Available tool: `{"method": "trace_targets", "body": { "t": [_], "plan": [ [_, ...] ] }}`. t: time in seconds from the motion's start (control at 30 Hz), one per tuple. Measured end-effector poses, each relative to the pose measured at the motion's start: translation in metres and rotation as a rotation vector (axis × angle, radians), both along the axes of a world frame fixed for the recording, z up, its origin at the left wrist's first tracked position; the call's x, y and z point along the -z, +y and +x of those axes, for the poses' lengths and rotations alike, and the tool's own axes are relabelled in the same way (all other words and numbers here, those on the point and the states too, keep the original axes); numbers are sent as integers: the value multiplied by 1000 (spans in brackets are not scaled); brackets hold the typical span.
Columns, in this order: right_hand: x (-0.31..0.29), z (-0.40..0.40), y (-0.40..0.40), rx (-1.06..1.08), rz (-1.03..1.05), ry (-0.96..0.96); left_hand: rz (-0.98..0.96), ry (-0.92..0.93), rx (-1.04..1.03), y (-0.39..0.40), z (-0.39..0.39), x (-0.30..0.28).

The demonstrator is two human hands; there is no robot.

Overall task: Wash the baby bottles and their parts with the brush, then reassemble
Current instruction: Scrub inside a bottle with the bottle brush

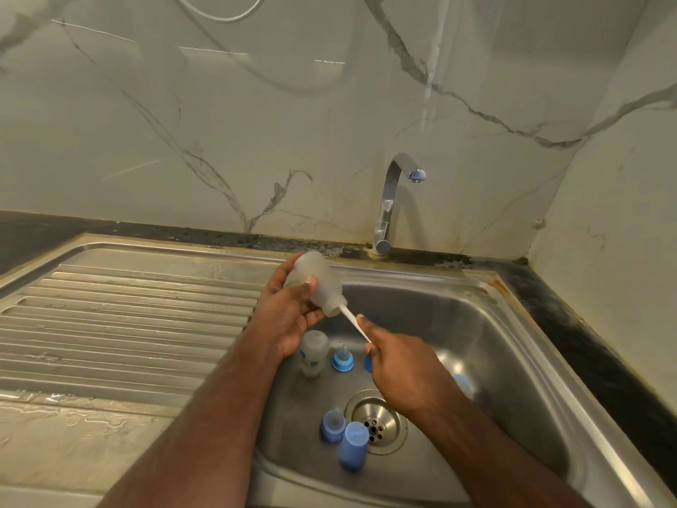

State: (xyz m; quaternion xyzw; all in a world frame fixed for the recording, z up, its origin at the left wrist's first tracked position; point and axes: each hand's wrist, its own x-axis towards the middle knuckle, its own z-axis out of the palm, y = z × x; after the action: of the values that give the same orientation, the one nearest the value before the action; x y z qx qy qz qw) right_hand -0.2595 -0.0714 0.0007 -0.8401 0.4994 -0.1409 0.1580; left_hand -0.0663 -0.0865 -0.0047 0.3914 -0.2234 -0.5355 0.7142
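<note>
1. Lying nearest in the sink [513, 324]: a blue cap [352, 450] and teat [332, 424] beside the drain [375, 421].
2. Standing farther back: a second bottle [312, 352] and blue teat [343, 359].
3. Pinching the brush [354, 321] handle: right hand [399, 364].
4. Curled round the tilted bottle [318, 282], brush inside: left hand [289, 313].
5. Rising behind: tap [394, 199].
</note>
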Motion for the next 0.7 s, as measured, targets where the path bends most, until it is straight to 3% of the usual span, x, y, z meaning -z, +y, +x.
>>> {"method": "trace_targets", "body": {
  "t": [0.07,0.2,0.27,0.37,0.47,0.53,0.6,0.7],
  "plan": [
    [-1,0,1,-27,133,-92,-6,21,-18,0,1,0],
    [-4,-5,5,19,464,-512,-25,63,-6,0,0,-2],
    [-4,-4,3,45,330,-439,-27,31,17,0,-1,-2],
    [-2,-2,1,51,70,-147,-24,-11,29,0,-3,0],
    [-2,2,4,16,74,-41,-35,7,18,-2,-1,1],
    [-8,0,5,-11,289,-196,-43,4,11,-2,0,2],
    [-13,-5,7,11,584,-480,-46,23,9,-1,1,2],
    [-11,-9,7,45,607,-602,-46,49,19,0,2,1]
  ]
}}
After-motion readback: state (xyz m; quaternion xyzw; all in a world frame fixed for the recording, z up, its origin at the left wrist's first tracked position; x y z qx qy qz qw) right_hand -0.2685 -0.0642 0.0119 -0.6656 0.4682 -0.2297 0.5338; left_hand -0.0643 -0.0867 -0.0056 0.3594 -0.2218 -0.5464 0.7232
